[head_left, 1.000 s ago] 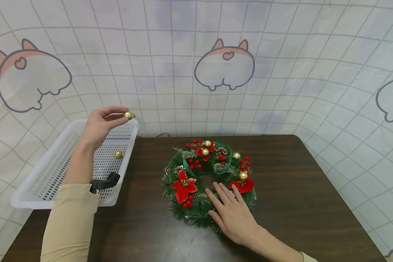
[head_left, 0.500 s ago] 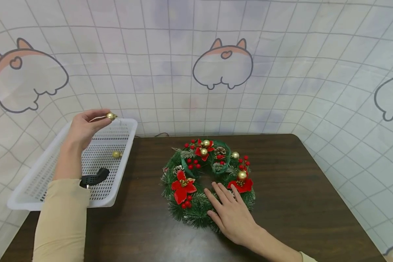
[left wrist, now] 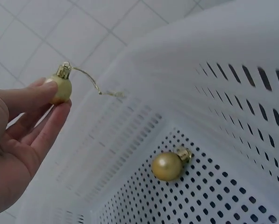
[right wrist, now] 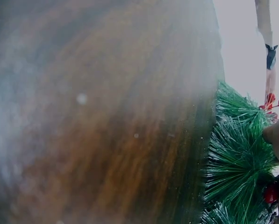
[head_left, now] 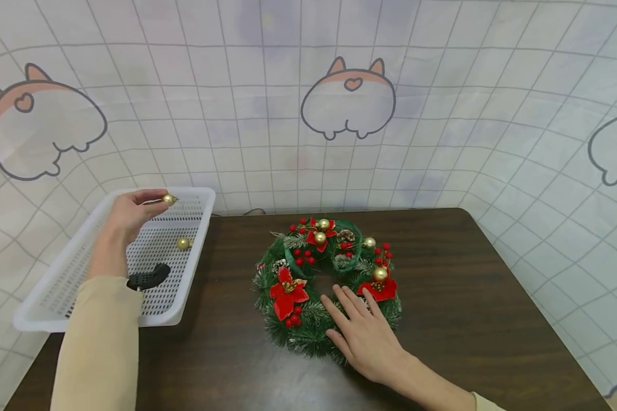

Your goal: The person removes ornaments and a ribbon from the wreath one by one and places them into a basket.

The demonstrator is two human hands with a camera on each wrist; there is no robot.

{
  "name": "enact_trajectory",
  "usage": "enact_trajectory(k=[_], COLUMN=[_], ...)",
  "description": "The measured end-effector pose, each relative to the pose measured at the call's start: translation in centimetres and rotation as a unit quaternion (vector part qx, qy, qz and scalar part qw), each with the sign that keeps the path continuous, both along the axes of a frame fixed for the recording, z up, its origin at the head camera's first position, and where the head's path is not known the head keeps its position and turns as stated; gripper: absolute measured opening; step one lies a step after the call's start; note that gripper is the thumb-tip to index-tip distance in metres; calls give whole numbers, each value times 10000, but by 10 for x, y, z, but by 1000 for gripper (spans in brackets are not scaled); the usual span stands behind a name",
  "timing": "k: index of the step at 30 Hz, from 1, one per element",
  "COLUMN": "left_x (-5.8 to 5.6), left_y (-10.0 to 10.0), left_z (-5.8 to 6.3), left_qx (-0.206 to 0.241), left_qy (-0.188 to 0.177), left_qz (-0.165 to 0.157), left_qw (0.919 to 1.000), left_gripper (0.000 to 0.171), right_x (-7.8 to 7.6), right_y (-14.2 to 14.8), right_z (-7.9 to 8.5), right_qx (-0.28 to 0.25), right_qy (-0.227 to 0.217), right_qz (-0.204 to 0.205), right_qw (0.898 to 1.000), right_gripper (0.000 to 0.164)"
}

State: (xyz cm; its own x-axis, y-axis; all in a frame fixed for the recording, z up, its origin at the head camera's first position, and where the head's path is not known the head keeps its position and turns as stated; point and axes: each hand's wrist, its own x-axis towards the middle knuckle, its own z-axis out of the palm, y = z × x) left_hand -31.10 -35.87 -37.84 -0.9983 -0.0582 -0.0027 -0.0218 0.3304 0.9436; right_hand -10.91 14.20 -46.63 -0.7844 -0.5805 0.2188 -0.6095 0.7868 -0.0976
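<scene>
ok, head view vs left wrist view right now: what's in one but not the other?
Head only: the wreath, the right hand resting on it with fingers extended, and the animal drawings.

Left wrist only: the thin gold cord trailing from the held bauble's cap; I can't make it out in the head view.

Both: the left hand pinching the held bauble, the second gold bauble lying in the white basket, and the gridded backdrop.

Head above, right wrist seemingly low, share wreath (head_left: 313, 322).
</scene>
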Motion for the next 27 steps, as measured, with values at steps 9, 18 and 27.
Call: enact_trajectory(k=[9,18,27], left_x=[-5,-10,-9], left_y=[0,1,2], left_z=[-24,-39,-48], left_qx=[-909,-1016,-1123], left_qy=[-434,-965,-1152], left_qz=[-269,-468,-396], left_qw=[9946,9890,9862], left_gripper=[51,49,50], right_x=[0,-1,-2], right_y=[0,1,1], right_z=[3,3,5], right_qx=[-8,51,184], right_qy=[-31,-20,84], right_qz=[21,56,91], right_qw=[10000,10000,9998], right_gripper=[60,59,56])
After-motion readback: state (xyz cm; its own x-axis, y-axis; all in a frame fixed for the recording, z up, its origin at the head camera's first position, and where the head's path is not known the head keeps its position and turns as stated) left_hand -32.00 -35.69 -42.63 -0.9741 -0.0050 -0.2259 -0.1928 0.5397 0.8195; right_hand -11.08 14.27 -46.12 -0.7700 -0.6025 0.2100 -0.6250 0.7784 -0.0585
